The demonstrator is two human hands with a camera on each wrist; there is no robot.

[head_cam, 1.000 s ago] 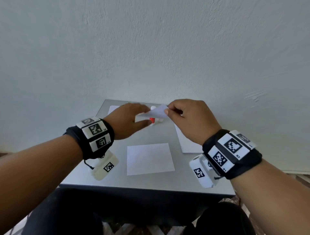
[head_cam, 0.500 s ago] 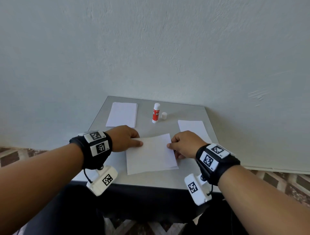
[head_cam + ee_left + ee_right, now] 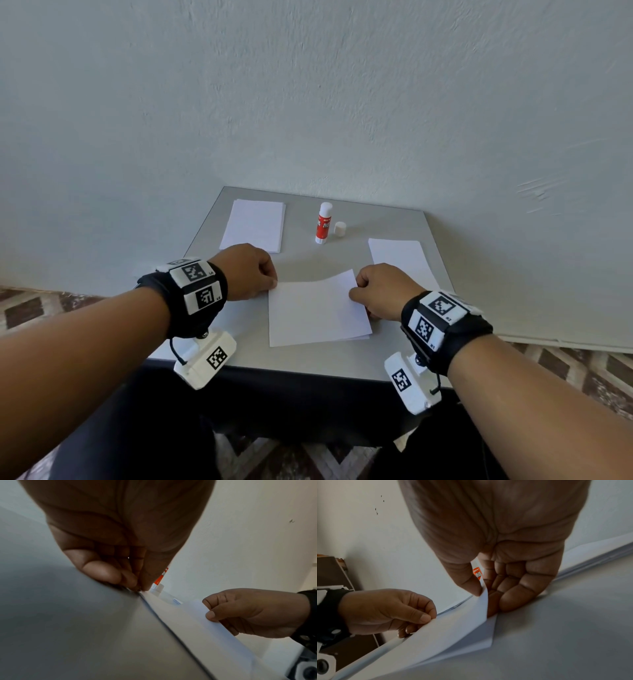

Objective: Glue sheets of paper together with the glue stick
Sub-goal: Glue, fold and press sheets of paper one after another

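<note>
A white sheet (image 3: 315,308) is held over a second sheet (image 3: 363,336) at the front of the grey table (image 3: 308,359); its far edge is still raised and bowed. My left hand (image 3: 274,284) pinches the sheet's far left corner, seen close in the left wrist view (image 3: 139,588). The far right corner (image 3: 485,601) is pinched between thumb and fingers of my right hand (image 3: 354,291), and it curls upward. A red and white glue stick (image 3: 323,222) stands uncapped at the back of the table, with its cap (image 3: 339,229) beside it.
A stack of white paper (image 3: 253,224) lies at the back left. More sheets (image 3: 400,257) lie at the right, partly behind my right hand. A pale wall (image 3: 308,102) closes off the table's far and right sides. Patterned floor (image 3: 41,308) shows around it.
Both hands have brought the sheet from mid-air near the glue stick down and toward me onto the sheet at the table's front. Both hands still pinch its far corners.
</note>
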